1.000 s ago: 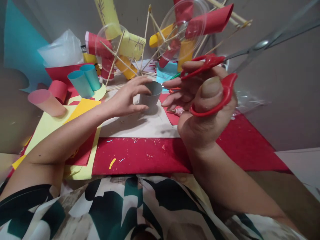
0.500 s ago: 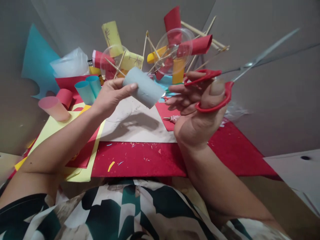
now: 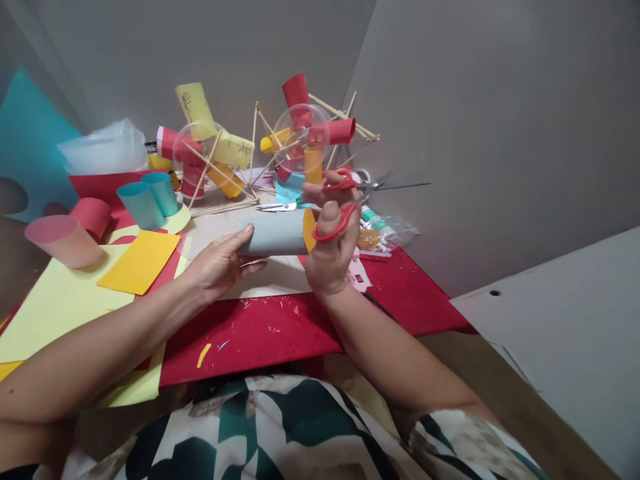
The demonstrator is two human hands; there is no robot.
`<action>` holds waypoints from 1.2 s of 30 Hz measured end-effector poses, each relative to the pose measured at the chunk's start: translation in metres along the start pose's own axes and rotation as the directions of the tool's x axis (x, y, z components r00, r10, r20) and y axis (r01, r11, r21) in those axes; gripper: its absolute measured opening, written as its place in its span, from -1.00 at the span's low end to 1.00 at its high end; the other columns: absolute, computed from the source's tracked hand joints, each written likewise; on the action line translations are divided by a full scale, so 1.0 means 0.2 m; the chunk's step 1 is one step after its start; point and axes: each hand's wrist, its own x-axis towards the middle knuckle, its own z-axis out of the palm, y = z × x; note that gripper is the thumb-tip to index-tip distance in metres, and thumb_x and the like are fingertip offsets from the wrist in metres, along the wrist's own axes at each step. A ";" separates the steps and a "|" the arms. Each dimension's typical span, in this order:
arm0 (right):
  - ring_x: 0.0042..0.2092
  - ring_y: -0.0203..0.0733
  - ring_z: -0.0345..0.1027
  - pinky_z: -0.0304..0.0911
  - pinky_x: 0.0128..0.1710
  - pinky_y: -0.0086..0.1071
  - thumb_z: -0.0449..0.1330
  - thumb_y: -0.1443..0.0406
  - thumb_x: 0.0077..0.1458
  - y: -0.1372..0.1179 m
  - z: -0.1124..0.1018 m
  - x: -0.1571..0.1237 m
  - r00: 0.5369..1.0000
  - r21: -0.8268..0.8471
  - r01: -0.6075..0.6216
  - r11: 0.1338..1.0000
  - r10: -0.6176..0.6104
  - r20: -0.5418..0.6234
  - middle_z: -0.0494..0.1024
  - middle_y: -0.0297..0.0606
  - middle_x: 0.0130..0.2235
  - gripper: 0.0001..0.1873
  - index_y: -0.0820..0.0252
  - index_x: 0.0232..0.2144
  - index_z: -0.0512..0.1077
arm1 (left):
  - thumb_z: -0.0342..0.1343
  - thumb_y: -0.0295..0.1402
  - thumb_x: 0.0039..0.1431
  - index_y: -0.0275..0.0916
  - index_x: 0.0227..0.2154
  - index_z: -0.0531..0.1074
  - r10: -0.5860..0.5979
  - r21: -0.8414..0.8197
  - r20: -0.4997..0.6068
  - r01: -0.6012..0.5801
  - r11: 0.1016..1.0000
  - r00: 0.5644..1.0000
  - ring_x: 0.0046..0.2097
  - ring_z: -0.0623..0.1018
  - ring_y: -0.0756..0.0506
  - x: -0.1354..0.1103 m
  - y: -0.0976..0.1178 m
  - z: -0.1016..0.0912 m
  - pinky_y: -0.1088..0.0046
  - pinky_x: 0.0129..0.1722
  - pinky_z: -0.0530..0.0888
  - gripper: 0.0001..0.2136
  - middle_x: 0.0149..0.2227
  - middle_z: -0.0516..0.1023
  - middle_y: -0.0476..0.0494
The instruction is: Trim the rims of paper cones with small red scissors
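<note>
My left hand (image 3: 217, 267) is closed around the near end of a grey-blue paper tube (image 3: 275, 233), thumb on top. The tube lies almost level above a white board (image 3: 280, 280). At its right end sits a flat orange-yellow paper piece (image 3: 309, 230), close against my right hand (image 3: 326, 263); whether the fingers touch it I cannot tell. Hooked on that hand's thumb and fingers is a pair of scissors (image 3: 347, 218) with red handles, its parted blades pointing right. Behind the tube, a second pair of scissors (image 3: 279, 207) lies on the table.
Two paper-tube and stick pinwheels (image 3: 300, 143) with clear plastic discs stand at the back. Left are blue tubes (image 3: 143, 205), a pink tube (image 3: 65, 241), a red tube (image 3: 93, 217) and a yellow sheet (image 3: 140, 261). Paper scraps dot the red cloth (image 3: 280, 340).
The tube has been lowered and levelled, its right end now by my right hand. The orange-yellow piece shows at that end. The scissors have come lower and left in view.
</note>
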 end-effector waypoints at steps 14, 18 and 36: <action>-0.06 -0.10 0.52 0.34 0.02 -0.13 -0.02 -0.07 0.24 -0.02 0.01 -0.01 0.969 0.090 -0.247 0.965 0.247 0.003 0.57 -0.30 -0.20 -0.62 -0.07 -0.13 0.43 | 0.29 -0.23 0.09 -0.28 -0.14 0.52 0.029 0.045 0.110 -0.034 0.998 0.994 -0.26 0.66 -0.11 -0.03 -0.04 -0.01 0.50 -0.37 0.58 -0.69 -0.15 0.64 -0.24; -0.18 -0.14 0.54 0.34 -0.03 -0.18 0.08 -0.01 0.19 -0.03 0.02 -0.04 0.961 0.053 -0.273 0.961 0.269 0.070 0.58 -0.32 -0.25 -0.69 -0.02 -0.20 0.46 | 0.28 -0.18 0.09 -0.26 -0.15 0.55 0.057 0.086 0.113 -0.067 0.994 0.992 -0.27 0.64 -0.08 -0.06 -0.06 0.02 0.49 -0.34 0.56 -0.68 -0.13 0.64 -0.23; -0.27 -0.14 0.54 0.42 -0.30 -0.26 0.01 -0.15 0.15 0.04 0.05 -0.01 0.826 0.220 -0.554 0.803 0.564 0.025 0.58 -0.34 -0.40 -0.56 0.03 -0.28 0.39 | 0.21 -0.19 0.13 -0.24 -0.52 0.56 0.458 0.576 0.203 -0.484 0.659 0.866 -0.49 0.40 0.01 -0.08 -0.04 -0.01 0.49 -0.48 0.31 -0.76 -0.56 0.51 -0.02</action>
